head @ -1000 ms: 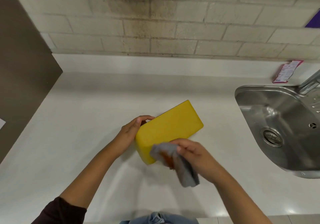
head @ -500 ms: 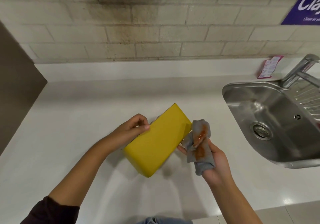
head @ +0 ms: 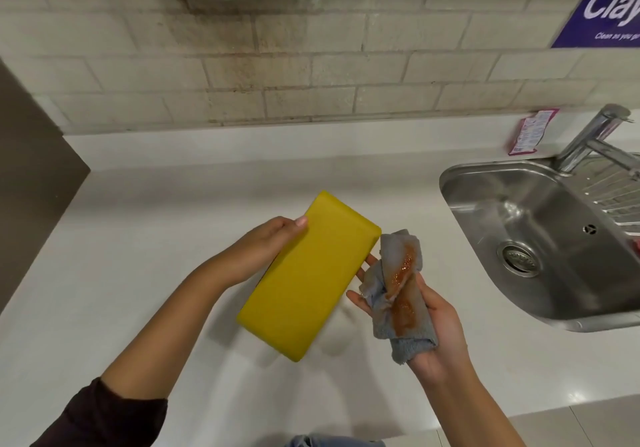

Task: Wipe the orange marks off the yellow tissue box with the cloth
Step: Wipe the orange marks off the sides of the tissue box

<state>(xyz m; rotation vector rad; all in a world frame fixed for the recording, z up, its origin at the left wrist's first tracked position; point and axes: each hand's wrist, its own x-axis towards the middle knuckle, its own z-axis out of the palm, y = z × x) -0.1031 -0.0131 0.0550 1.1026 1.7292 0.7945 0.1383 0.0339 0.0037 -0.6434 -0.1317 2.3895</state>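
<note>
The yellow tissue box (head: pixel 308 273) is tilted above the white counter, its broad plain face toward me with no orange marks visible on it. My left hand (head: pixel 266 249) grips its upper left edge. My right hand (head: pixel 433 325) is palm up beside the box's right side, holding a crumpled grey cloth (head: pixel 398 294). An orange-brown smear runs along the cloth's exposed face. The fingertips of my right hand reach under the box's right edge.
A white counter (head: pixel 138 273) runs to a brick-tiled wall. A steel sink (head: pixel 540 246) with tap (head: pixel 588 138) and wire rack is at right. A pink packet (head: pixel 528 131) leans on the backsplash. A dark panel stands at far left.
My right hand has lifted the cloth off the box's near end and turned it palm up, showing the orange stain. The box has tilted more upright; the view has shifted upward.
</note>
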